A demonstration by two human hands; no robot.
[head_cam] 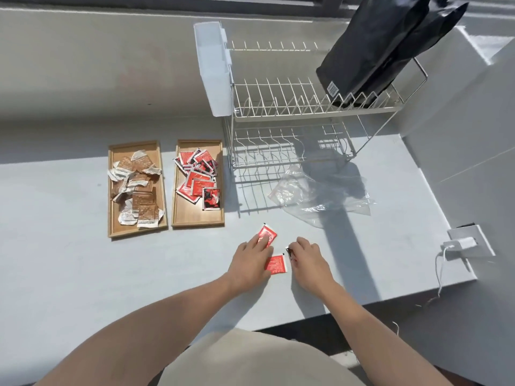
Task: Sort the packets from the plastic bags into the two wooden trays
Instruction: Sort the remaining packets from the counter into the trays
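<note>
Two wooden trays lie side by side on the grey counter. The left tray [162, 190] holds several brown and white packets [139, 188]. The right tray [195, 220] holds several red packets [196, 176]. Near the front, my left hand [249, 260] rests with straight fingers on a loose red packet [269, 232]. A second red packet [277, 263] lies flat between my hands. My right hand [306, 259] has curled fingers over a small dark-and-red packet [289, 250], mostly hidden under it. An empty clear plastic bag [320, 196] lies crumpled to the right.
A white wire dish rack [292, 110] stands behind the bag, with a white plastic holder [213, 68] on its left side and a black pouch [381, 48] leaning on its top tier. A white charger [459, 243] with cable is plugged into the right wall. The counter edge runs near my body.
</note>
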